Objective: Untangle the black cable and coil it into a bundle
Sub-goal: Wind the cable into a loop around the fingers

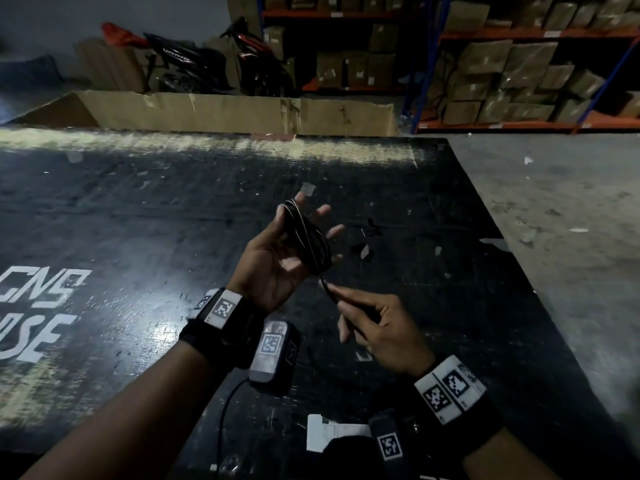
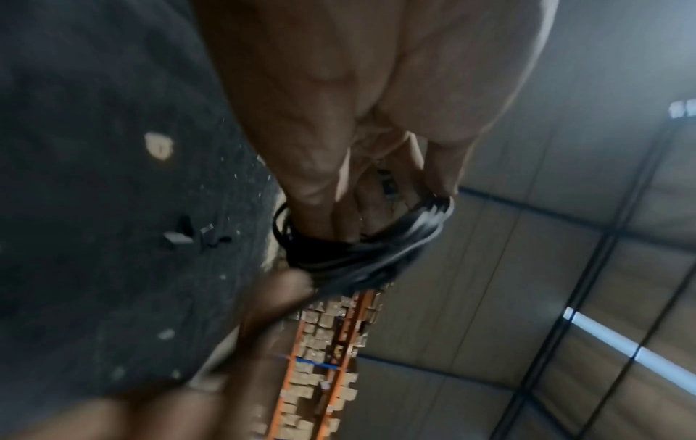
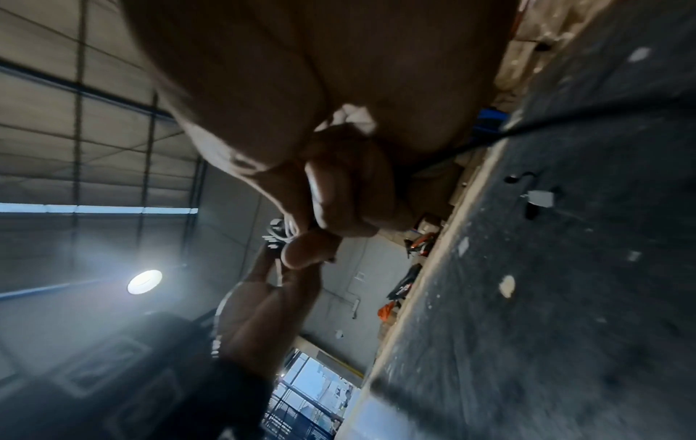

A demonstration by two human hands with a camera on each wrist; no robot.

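Note:
The black cable is wound in several loops around the straight, spread fingers of my left hand, which is held palm up above the black table. The left wrist view shows the same loops circling the fingers. A short free end runs down from the coil to my right hand, which pinches it between thumb and forefinger just below and right of the left palm. In the right wrist view the cable trails out from the curled fingers, with the left hand beyond.
The black scuffed table carries small black bits and white scraps just right of the hands, and a white paper at the near edge. A long cardboard box lines the far edge. Shelves of boxes and parked motorbikes stand behind.

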